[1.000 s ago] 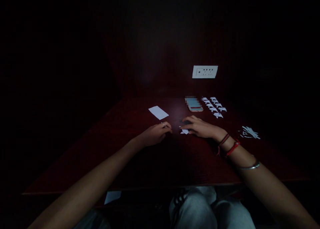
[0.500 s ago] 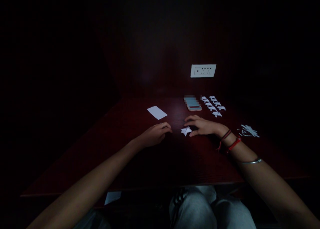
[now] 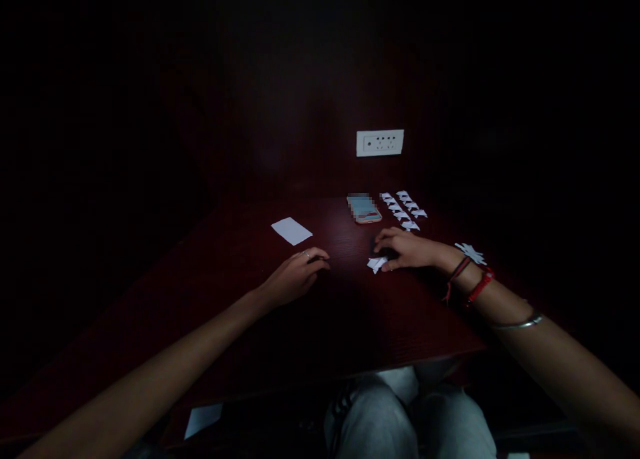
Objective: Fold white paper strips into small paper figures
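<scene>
- the left hand (image 3: pixel 295 275) lies well to the near left of the phone (image 3: pixel 367 211), wrist low and forearm slanting up to it; its fingers curl loosely, with nothing seen in the grasp.
- the right hand (image 3: pixel 413 251) reaches in from the near right of the phone, palm down, fingers arched forward and thumb lower, at the edge of a folded paper piece (image 3: pixel 376 264).
- whether the right fingers pinch that piece or merely touch it i cannot tell; they hide part of it.
- the folded piece sits on the table (image 3: pixel 350 312), on the phone's near side and slightly right of it.
- half a second ago the piece was slightly left of the phone and more exposed; it is now further right, along with the right hand.
- the blank sheet (image 3: pixel 292 231) keeps its place left of the phone.
- the rows of folded pieces (image 3: pixel 399 215) remain just right of the phone.
- the whole view has swung, so the phone appears further left.
</scene>
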Available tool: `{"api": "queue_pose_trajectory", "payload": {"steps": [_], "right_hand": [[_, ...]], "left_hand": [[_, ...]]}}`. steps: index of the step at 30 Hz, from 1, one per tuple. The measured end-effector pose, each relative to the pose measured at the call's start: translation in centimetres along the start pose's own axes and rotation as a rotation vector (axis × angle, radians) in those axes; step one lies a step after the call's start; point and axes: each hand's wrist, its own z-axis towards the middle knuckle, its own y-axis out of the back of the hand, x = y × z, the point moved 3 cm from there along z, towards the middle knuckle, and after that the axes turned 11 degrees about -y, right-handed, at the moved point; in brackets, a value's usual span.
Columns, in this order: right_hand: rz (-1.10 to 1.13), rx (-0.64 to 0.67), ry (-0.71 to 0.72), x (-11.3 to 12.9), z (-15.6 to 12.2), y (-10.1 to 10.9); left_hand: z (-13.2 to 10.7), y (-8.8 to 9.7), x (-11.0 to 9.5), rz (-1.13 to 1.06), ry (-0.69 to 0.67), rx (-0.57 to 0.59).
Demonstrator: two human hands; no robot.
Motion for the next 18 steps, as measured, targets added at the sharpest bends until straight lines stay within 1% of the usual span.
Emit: {"api": "queue_pose_trajectory", "payload": {"steps": [4,6,8,10,13,16,18], "right_hand": [[0.03,0.022,0.012,-0.4,-0.9,-0.6],[0.041,-0.006,0.039,-0.8,-1.3,0.0],[0.02,-0.053,0.038,-2.0,-1.8,1.3],[-0.029,-0.115,-0.035,-4.5,-2.3,3.0],[-0.134,-0.15,-0.201,-9.3,-2.8,4.7],[-0.227,-0.093,-0.332,-13.5,-2.9,4.9],[-0.261,-0.072,-0.362,-15.2,-2.6,4.6]], "left_hand": [[0.7,-0.6,0.2,0.009,-0.018,0.018],[1.3,-0.9,0.4,0.007,-0.021,0.024],[2.4,-1.3,0.6,-0.002,-0.029,0.015],[4.3,-2.0,0.6,-0.018,-0.04,-0.002],[8.4,-3.4,0.7,-0.041,-0.055,-0.056],[12.8,-5.1,0.9,-0.07,-0.045,-0.125],[15.1,-6.2,1.2,-0.083,-0.039,-0.161]]}}
